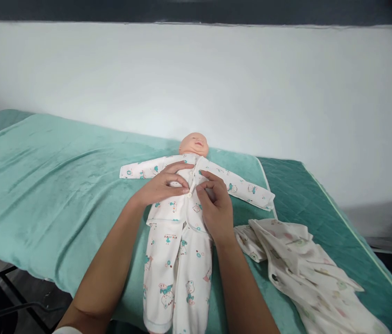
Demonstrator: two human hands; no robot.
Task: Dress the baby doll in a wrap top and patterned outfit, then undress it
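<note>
A baby doll (193,144) lies on its back on a teal blanket (60,176), its arms spread out. It wears a white printed shirt (241,188) and matching trousers (177,273). My left hand (163,184) pinches the left edge of the shirt front at the doll's chest. My right hand (216,206) pinches the right edge, close to a small button. Both hands meet at the shirt's middle opening.
A second pile of printed baby clothes (300,264) lies on the blanket to the right of the doll. The bed's quilted green mattress edge (324,204) runs along the right. A white wall (217,83) stands behind. Dark floor shows at lower left.
</note>
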